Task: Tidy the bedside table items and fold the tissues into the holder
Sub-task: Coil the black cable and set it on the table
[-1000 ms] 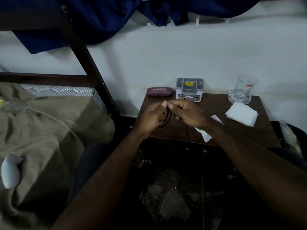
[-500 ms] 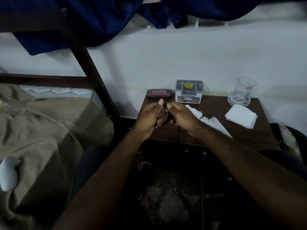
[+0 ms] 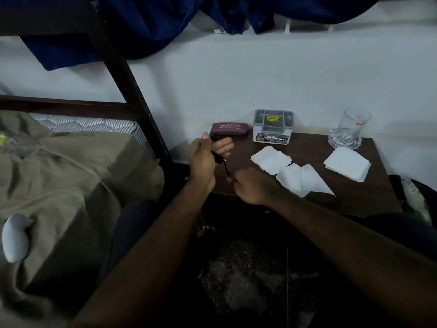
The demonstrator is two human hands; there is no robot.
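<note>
A thin black cord (image 3: 222, 162) runs taut between both hands. White tissues (image 3: 270, 159) lie loose mid-table (image 3: 354, 197); a neater stack (image 3: 347, 163) sits right. The grey holder (image 3: 273, 126) stands at the back, beside a maroon case (image 3: 229, 129) and a glass (image 3: 350, 129).

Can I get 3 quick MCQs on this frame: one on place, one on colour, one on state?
1. Where does the drinking glass stand on the bedside table?
A. back right corner
B. front left corner
C. centre

2. What colour is the glasses case?
A. yellow
B. maroon
C. white

3. What are the hands doing?
A. folding a tissue
B. lifting the grey holder
C. holding a black cord between them

Answers:
1 A: the glass sits by the wall at the table's right end.
2 B: the case beside the grey holder is dark reddish purple.
3 C: the left hand and right hand grip a black cord; the tissues lie untouched.
</note>
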